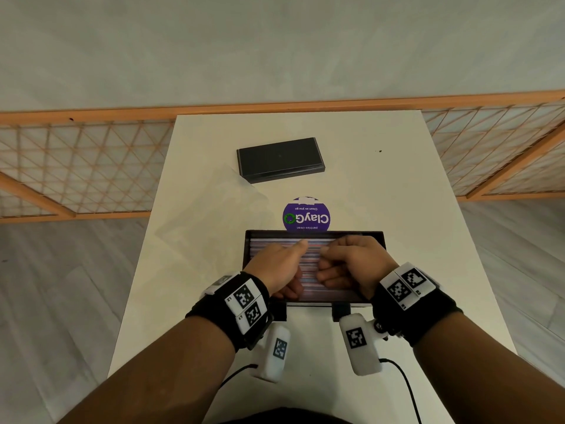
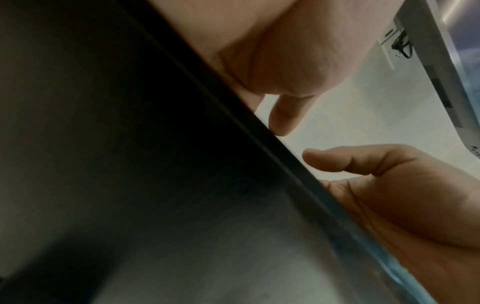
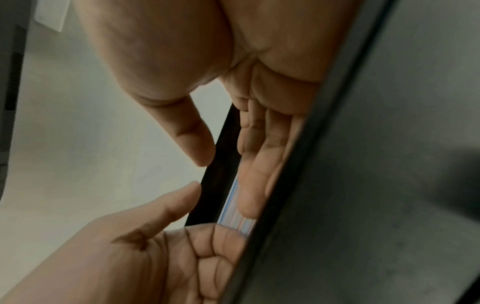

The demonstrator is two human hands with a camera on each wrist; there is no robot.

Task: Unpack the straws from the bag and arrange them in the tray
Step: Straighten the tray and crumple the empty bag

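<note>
Head view: black tray sits on the white surface, near the edge closest to the person. The tray is filled with striped straws, pink, blue and white, lying side by side along its length.

Both hands are over the tray, palms down, touching the straw layer.
- Left hand: thumb extended toward the far rim; the other fingers bend down onto the straws. No straw is seen enclosed by it.
- Right hand: in the head view the knuckles look bent, fist-like, over the middle of the tray. In the right wrist view its fingers lie fairly straight along the straws, with the thumb apart from them. It rests on the straws; nothing is pinched.
- The two hands are just beside each other, thumbs nearly meeting.

Left wrist view: mostly filled by the dark tray wall; parts of both hands show above its rim.

Other items on the surface:
- Clear plastic bag, lying flat, left of and beyond the tray.
- Round purple sticker marked "ClayGo", just beyond the tray's far rim.
- Black rectangular box, further back, well apart from the tray.

Both wrists carry black bands with square-patterned white tags.
</note>
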